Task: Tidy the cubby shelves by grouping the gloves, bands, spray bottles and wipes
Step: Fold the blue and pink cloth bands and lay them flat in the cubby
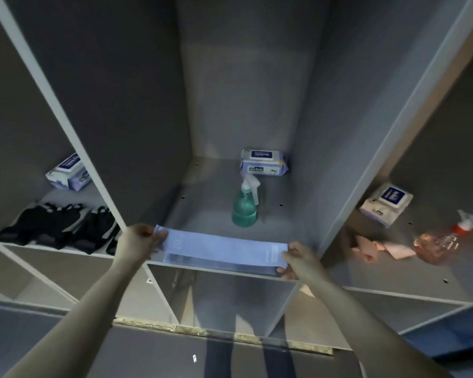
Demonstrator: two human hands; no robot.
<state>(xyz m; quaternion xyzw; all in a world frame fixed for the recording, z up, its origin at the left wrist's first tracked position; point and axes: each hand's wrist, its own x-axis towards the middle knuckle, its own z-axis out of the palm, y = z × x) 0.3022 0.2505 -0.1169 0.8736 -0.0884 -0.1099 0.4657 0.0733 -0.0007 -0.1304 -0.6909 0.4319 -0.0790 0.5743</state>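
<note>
Left hand pinches one end of blue resistance band, right hand pinches other end; band stretched flat along front edge of middle cubby shelf, before green spray bottle and wipes pack.

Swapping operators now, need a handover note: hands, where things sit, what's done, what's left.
Left hand and right hand: each pinches one end of the blue band, stretched flat over the middle cubby's front edge.
Middle cubby: green spray bottle, wipes pack behind it.
Left cubby: black gloves, second wipes pack.
Right cubby: third wipes pack, orange-trigger spray bottle on its side, pink band.
Done: gloves together.
Left: group wipes, bottles, bands.
</note>
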